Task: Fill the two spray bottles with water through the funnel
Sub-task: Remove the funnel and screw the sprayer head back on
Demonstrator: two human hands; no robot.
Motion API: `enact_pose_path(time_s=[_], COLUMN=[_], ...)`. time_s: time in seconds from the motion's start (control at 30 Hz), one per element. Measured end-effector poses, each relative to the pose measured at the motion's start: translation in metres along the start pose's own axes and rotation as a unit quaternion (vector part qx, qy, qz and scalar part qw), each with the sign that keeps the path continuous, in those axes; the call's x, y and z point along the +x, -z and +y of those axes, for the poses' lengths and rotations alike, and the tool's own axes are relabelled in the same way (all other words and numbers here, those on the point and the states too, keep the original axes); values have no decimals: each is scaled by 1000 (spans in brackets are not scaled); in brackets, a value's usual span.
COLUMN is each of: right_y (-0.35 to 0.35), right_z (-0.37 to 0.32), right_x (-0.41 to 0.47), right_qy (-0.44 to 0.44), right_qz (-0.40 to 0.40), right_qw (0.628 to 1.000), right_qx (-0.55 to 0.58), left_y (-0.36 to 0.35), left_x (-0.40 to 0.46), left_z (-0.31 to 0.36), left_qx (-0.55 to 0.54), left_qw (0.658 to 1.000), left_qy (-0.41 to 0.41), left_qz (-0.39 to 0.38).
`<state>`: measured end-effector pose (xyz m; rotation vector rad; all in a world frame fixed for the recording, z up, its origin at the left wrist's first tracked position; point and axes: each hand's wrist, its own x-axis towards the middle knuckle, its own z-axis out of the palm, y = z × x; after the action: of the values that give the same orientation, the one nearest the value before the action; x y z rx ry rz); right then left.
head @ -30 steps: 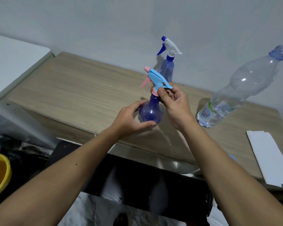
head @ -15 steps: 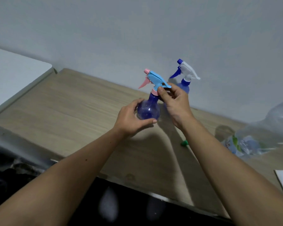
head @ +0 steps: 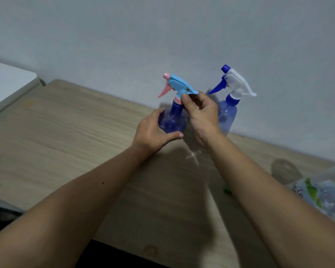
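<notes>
At the centre of the frame the left hand cups the round blue body of the near spray bottle, held just above the wooden table, while the right hand pinches its light-blue and pink trigger head at the collar, apparently to unscrew it. The second spray bottle stands upright just behind the right hand by the wall, with the water bottle at the right edge; no funnel is identifiable. A jerky twist could swing the right elbow or knuckles into that rear bottle and topple it, or the smooth body might slip in the left palm.
</notes>
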<state>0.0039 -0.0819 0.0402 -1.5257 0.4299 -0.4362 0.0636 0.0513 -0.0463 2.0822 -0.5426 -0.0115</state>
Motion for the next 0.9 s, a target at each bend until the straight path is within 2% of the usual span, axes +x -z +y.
enact_pose_path(time_s=[0.27, 0.6, 0.9], right_y=[-7, -3, 15], right_z=[3, 5, 11], right_x=[5, -3, -29], right_qy=[14, 8, -16], right_qz=[9, 7, -1], right_qw=[1000, 1000, 1000], right_qx=[-16, -16, -15], left_y=[-5, -7, -1], left_x=[7, 3, -15], left_z=[-6, -3, 5], left_qx=[45, 65, 42], left_qw=[998, 997, 999], left_qy=[-35, -41, 22], left_qz=[-6, 3, -11])
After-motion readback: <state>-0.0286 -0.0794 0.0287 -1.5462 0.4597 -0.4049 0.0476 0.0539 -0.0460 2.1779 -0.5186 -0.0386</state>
